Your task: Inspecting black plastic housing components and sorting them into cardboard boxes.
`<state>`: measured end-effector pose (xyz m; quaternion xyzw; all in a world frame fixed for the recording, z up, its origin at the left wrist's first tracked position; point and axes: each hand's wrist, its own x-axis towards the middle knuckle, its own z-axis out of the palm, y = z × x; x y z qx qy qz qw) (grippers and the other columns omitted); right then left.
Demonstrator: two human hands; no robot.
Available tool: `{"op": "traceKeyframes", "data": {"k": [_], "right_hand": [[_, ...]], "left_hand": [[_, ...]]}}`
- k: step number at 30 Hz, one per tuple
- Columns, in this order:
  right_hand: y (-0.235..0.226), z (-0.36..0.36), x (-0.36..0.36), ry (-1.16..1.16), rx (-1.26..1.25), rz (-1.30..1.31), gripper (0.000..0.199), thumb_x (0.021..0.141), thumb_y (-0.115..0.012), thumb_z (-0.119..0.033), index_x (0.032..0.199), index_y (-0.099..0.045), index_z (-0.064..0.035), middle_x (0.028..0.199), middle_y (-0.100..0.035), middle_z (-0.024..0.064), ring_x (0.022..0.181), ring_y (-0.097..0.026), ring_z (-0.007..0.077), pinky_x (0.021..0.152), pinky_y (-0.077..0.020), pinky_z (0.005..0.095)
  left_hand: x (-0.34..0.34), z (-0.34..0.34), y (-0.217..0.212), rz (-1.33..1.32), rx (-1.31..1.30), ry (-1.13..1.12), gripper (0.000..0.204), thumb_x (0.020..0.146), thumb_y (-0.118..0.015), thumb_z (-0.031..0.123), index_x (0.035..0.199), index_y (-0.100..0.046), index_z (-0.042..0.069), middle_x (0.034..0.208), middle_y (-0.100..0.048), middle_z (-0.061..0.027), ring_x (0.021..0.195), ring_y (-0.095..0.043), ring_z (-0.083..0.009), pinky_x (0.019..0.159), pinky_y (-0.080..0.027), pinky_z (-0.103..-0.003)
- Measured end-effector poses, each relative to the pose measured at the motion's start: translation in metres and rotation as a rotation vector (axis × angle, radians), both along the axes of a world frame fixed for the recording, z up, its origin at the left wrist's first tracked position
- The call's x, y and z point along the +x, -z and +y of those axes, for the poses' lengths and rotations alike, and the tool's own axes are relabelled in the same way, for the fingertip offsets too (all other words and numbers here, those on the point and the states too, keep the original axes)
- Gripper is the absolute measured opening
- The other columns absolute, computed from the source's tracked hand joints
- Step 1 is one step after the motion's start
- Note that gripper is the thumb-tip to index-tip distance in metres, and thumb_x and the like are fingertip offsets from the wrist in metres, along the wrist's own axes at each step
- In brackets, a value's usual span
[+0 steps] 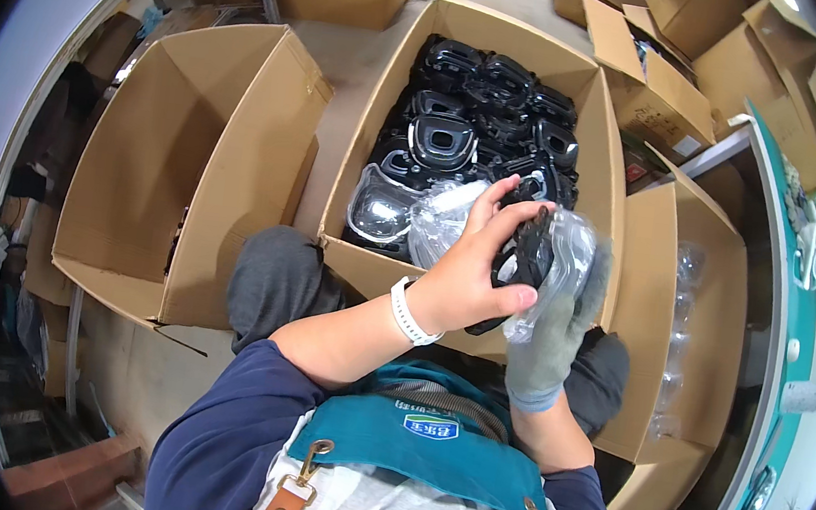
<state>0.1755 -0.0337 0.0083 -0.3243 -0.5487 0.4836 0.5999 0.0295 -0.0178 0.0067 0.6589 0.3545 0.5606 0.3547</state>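
Note:
My bare left hand [472,267], with a white band at the wrist, grips a black plastic part [532,244] between thumb and fingers. Pressed against that part is a clear, curved plastic shell [569,258], held by my right hand [567,319] in a grey glove. Both hands are above the near end of a large open cardboard box [607,167]. Inside it lie rows of black plastic housings [443,143] with rounded square windows. A clear plastic cover [381,204] and a crumpled clear bag [440,220] rest on top at the near side. My right fingertips are partly hidden behind the shell.
An open cardboard box [165,132] stands at left. Another box [638,312], at right, holds several clear plastic pieces [677,336] in a column. Further right is a teal-topped table [787,329] with small items. More cartons [668,93] are stacked at the far right.

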Motion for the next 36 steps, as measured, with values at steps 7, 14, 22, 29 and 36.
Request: {"op": "traceKeyframes", "data": {"k": [7,14,22,29,36], "right_hand": [[-0.007,0.009,-0.007,-0.027,0.180,-0.338,0.060,0.095,-0.049,-0.017,0.146,-0.023,-0.0004,0.143,-0.039,0.0166,0.128,-0.043,0.0276,0.108,-0.0342,0.0402],[-0.010,0.009,-0.017,-0.076,-0.027,-0.072,0.057,0.093,-0.048,-0.006,0.145,-0.026,-0.0011,0.142,-0.038,0.0135,0.126,-0.044,0.0252,0.106,-0.0366,0.0377],[-0.011,0.001,-0.005,-0.031,-0.012,-0.184,0.066,0.090,-0.057,-0.014,0.146,-0.024,-0.0016,0.145,-0.035,0.0128,0.130,-0.039,0.0251,0.109,-0.0324,0.0388],[-0.003,-0.002,-0.011,-0.047,-0.038,-0.067,0.064,0.092,-0.060,-0.018,0.145,-0.027,-0.0019,0.142,-0.040,0.0124,0.125,-0.045,0.0230,0.107,-0.0346,0.0355],[-0.013,0.002,-0.006,-0.073,0.041,-0.205,0.058,0.091,-0.054,-0.012,0.143,-0.031,-0.0003,0.144,-0.037,0.0136,0.132,-0.036,0.0250,0.109,-0.0294,0.0384]], "left_hand": [[-0.006,0.001,0.002,-0.161,-0.177,-0.015,0.078,0.079,-0.063,0.051,0.135,-0.044,0.002,0.144,-0.039,-0.0097,0.143,-0.012,-0.0305,0.114,-0.016,-0.043],[-0.003,0.000,0.003,-0.212,-0.155,-0.003,0.083,0.072,-0.075,0.040,0.139,-0.040,0.005,0.147,-0.018,-0.0247,0.135,-0.027,-0.0386,0.110,-0.029,-0.042],[-0.010,-0.008,-0.010,-0.084,-0.121,-0.041,0.084,0.067,-0.077,0.035,0.138,-0.041,0.007,0.146,-0.017,-0.0240,0.133,-0.030,-0.0399,0.109,-0.032,-0.043],[0.010,-0.005,0.007,-0.343,-0.157,0.049,0.082,0.070,-0.074,0.038,0.137,-0.040,0.004,0.144,-0.022,-0.0224,0.137,-0.024,-0.0382,0.111,-0.028,-0.043],[-0.007,0.002,0.008,-0.188,-0.102,0.051,0.078,0.075,-0.072,0.042,0.136,-0.042,0.002,0.143,-0.025,-0.0208,0.140,-0.020,-0.0345,0.111,-0.027,-0.042]]}}
